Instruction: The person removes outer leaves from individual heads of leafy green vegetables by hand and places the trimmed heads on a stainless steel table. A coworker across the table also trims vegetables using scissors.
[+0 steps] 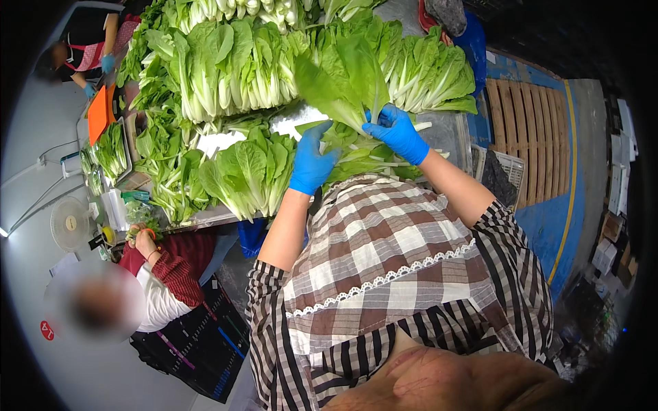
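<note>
Both my hands wear blue gloves and are above the near edge of a table covered with leafy greens. My right hand grips the pale stem end of a bunch of green leaves, whose tops point away from me and look partly blurred. My left hand is to the left of that bunch, fingers apart, holding nothing that I can see. Loose leaves lie below and between my hands. Left of my left hand is a pile of leafy greens. Long stacked rows of the same greens lie farther back.
At the lower left a co-worker in a dark red sleeve handles greens at the table; another person stands at the far left. A wooden pallet lies on the blue floor at right, beside a white plastic crate. A fan is at left.
</note>
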Available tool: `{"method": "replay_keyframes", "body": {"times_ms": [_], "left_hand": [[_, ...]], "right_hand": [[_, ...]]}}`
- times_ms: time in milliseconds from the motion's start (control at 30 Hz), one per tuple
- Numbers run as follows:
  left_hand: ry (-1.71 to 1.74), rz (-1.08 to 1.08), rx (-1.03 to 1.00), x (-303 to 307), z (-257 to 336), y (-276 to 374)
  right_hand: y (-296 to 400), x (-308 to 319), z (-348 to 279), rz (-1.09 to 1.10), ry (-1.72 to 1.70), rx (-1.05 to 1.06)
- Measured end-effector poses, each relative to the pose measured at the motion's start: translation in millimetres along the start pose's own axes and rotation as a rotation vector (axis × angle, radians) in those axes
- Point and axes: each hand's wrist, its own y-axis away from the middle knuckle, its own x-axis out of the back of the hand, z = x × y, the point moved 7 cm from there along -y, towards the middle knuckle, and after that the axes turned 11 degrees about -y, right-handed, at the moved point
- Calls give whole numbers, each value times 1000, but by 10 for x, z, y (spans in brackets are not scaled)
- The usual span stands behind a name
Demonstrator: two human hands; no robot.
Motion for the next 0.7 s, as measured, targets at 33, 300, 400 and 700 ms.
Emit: {"method": "replay_keyframes", "body": {"times_ms": [33, 300, 400, 700], "left_hand": [[222, -44, 66, -20, 13, -16], [865, -13, 464, -236, -89, -28], [1012, 119, 482, -127, -201, 28], [1106, 83, 369, -187, -81, 81]], "right_hand": [[-4, -10, 97, -18, -64, -62], [101, -238, 51, 20, -280, -184], [127, -73, 12, -145, 311, -206], [152, -527, -157, -245, 8, -250]]}}
